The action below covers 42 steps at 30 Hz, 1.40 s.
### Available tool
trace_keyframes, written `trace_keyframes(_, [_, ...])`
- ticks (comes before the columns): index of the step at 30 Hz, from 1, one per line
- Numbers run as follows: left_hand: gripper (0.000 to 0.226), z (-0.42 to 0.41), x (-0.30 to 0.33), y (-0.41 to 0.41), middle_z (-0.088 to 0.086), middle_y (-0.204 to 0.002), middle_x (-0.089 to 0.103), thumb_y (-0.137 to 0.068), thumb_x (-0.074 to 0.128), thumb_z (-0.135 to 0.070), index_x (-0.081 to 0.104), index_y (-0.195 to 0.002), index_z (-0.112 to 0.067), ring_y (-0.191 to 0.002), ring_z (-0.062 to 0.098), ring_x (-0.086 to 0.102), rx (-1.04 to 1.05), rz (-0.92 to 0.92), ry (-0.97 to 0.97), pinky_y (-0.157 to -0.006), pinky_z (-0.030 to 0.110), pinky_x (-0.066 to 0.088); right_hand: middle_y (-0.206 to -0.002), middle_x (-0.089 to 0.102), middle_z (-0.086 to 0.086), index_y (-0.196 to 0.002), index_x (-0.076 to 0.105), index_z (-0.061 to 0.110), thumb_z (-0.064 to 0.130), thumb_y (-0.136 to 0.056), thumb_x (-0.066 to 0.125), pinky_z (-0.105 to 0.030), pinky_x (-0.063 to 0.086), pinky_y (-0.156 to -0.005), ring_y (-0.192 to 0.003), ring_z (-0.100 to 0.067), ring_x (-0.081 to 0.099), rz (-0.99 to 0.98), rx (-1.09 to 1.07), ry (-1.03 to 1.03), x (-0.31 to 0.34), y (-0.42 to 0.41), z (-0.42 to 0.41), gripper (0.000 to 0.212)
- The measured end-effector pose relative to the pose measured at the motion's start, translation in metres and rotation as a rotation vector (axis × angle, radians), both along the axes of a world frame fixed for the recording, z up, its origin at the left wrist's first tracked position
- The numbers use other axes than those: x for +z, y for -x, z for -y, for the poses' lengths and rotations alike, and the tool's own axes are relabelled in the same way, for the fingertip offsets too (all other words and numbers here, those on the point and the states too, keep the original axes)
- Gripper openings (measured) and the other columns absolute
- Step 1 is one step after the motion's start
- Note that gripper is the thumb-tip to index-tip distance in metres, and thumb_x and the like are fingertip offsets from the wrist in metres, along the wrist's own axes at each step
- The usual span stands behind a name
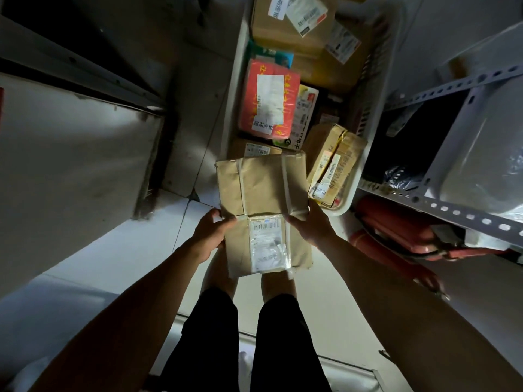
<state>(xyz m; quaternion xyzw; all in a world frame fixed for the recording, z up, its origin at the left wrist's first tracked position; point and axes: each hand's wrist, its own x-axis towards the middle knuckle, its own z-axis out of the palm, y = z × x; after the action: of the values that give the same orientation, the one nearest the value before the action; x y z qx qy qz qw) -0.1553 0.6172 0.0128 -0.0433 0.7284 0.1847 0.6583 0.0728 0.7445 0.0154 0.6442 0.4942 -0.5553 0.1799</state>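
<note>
The left hand and the right hand are bare. Behind each runs a bare forearm, the left forearm and the right forearm, uncovered all the way to the lower edge of the view. Below and between the hands the person wears black shorts of plain dark cloth, with two loose legs whose hems end above the bare knees, which show just beneath the hands.
</note>
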Motion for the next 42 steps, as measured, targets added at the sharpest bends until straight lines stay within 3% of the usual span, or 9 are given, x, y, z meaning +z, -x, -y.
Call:
trace_keyframes(6, [0.029, -0.004, -0.011, -0.029, 0.015, -0.109, 0.075, -0.091, 0.076, -0.033, 0.067, -0.108, -0.012, -0.095, 0.023, 0.075, 0.116, 0.036, 0.091, -0.082, 0.038, 0.063, -0.139, 0.056, -0.015, -0.16, 0.019, 0.027, 0.045, -0.092, 0.068, -0.047, 0.047, -0.104, -0.126, -0.035, 0.055, 0.012, 0.287, -0.198, -0.019, 0.02, -0.052, 0.085])
trace_keyframes(10, [0.023, -0.017, -0.02, -0.048, 0.013, -0.104, 0.075, -0.092, 0.074, -0.028, 0.068, -0.105, -0.011, -0.087, 0.019, 0.076, 0.279, 0.092, 0.088, -0.07, 0.028, 0.064, -0.137, 0.056, -0.015, -0.155, 0.03, 0.025, 0.04, -0.094, 0.068, -0.051, 0.048, -0.1, -0.125, -0.039, 0.053, 0.004, 0.473, -0.323, -0.039, 0.039, -0.082, 0.074])
trace_keyframes(14, [0.026, -0.032, -0.038, -0.065, 0.013, -0.105, 0.076, -0.097, 0.068, -0.025, 0.065, -0.117, -0.008, -0.09, 0.02, 0.077, 0.423, 0.165, 0.114, -0.077, 0.034, 0.064, -0.158, 0.027, -0.023, -0.154, 0.019, 0.044, 0.036, -0.092, 0.069, -0.058, 0.039, -0.111, -0.145, -0.047, 0.024, -0.005, 0.632, -0.504, -0.061, 0.056, -0.107, 0.08])
trace_keyframes(21, [0.014, -0.045, -0.062, -0.084, 0.017, -0.112, 0.071, -0.104, 0.056, -0.018, 0.062, -0.1, -0.006, -0.112, 0.029, 0.069, 0.619, 0.271, 0.177, -0.093, 0.038, 0.057, -0.13, 0.058, -0.015, -0.149, 0.037, 0.029, 0.017, -0.088, 0.071, -0.047, 0.051, -0.098, -0.124, -0.037, 0.054, -0.033, 0.742, -0.531, -0.088, 0.072, -0.119, 0.071])
trace_keyframes(25, [0.017, -0.05, -0.068, -0.088, 0.027, -0.131, 0.062, -0.104, 0.056, -0.015, 0.059, -0.108, 0.001, -0.127, 0.034, 0.061, 0.687, 0.348, 0.154, -0.109, 0.042, 0.049, -0.159, 0.033, -0.016, -0.158, 0.028, 0.02, 0.006, -0.093, 0.06, -0.038, 0.025, -0.119, -0.147, -0.035, 0.03, -0.053, 0.818, -0.421, -0.097, 0.075, -0.112, 0.074])
trace_keyframes(31, [0.011, -0.054, -0.056, -0.089, 0.022, -0.136, 0.059, -0.103, 0.056, -0.011, 0.061, -0.109, -0.003, -0.131, 0.029, 0.057, 0.604, 0.383, 0.13, -0.112, 0.042, 0.047, -0.164, 0.026, -0.011, -0.158, 0.028, 0.02, 0.003, -0.094, 0.053, -0.033, 0.025, -0.12, -0.149, -0.029, 0.026, -0.047, 0.841, -0.296, -0.082, 0.072, -0.089, 0.071])
trace_keyframes(37, [0.046, -0.06, -0.034, -0.082, 0.009, -0.127, 0.059, -0.105, 0.051, -0.007, 0.043, -0.149, -0.016, -0.116, 0.019, 0.06, 0.43, 0.326, 0.011, -0.095, 0.034, 0.056, -0.152, 0.042, -0.015, -0.15, 0.041, 0.018, 0.005, -0.092, 0.056, -0.032, 0.029, -0.115, -0.142, -0.03, 0.036, -0.015, 0.83, -0.21, -0.04, 0.076, -0.085, 0.062])
trace_keyframes(40, [0.035, -0.062, 0.002, -0.069, 0.012, -0.116, 0.065, -0.105, 0.051, -0.006, 0.052, -0.14, -0.008, -0.1, 0.021, 0.065, 0.221, 0.143, -0.02, -0.078, 0.024, 0.057, -0.141, 0.053, -0.013, -0.142, 0.05, 0.018, 0.011, -0.092, 0.06, -0.035, 0.039, -0.11, -0.135, -0.03, 0.046, 0.005, 0.827, -0.166, 0.0, 0.08, -0.087, 0.051])
trace_keyframes(42, [0.016, -0.061, 0.032, -0.054, 0.01, -0.102, 0.066, -0.103, 0.053, -0.003, 0.061, -0.116, -0.007, -0.089, 0.02, 0.065, 0.049, 0.064, -0.071, -0.061, 0.015, 0.054, -0.132, 0.06, -0.012, -0.135, 0.056, 0.018, 0.018, -0.092, 0.062, -0.037, 0.045, -0.104, -0.127, -0.029, 0.054, -0.004, 0.819, -0.175, 0.034, 0.084, -0.085, 0.043])
